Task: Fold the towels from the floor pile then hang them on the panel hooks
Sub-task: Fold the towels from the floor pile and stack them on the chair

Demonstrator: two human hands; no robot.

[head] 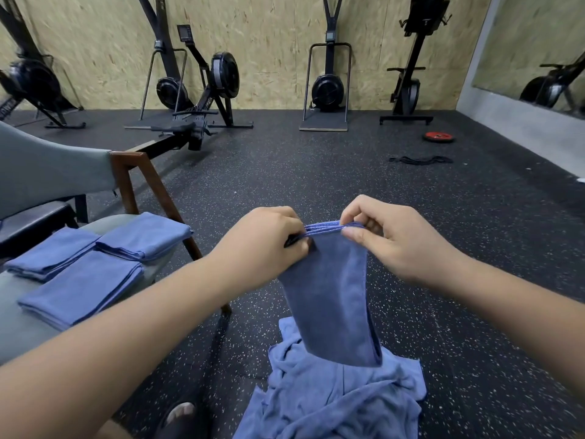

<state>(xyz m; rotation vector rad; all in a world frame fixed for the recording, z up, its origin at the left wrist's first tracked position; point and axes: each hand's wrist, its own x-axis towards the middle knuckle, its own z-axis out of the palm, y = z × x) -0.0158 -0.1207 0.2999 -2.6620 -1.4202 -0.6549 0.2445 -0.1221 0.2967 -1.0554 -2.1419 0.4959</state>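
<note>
Crumpled towel pile (332,397) underfoot on the speckled floor (316,172), three folded towels (85,289) on the grey chair (47,172) at left, rowing machines (202,90) along the far wall. Above the pile, a folded blue towel (332,296) hanging from left hand (266,245) and right hand (389,239), each grip pinched tight on its stacked top hems.

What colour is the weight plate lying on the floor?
The weight plate is red, best seen in the head view.
</note>
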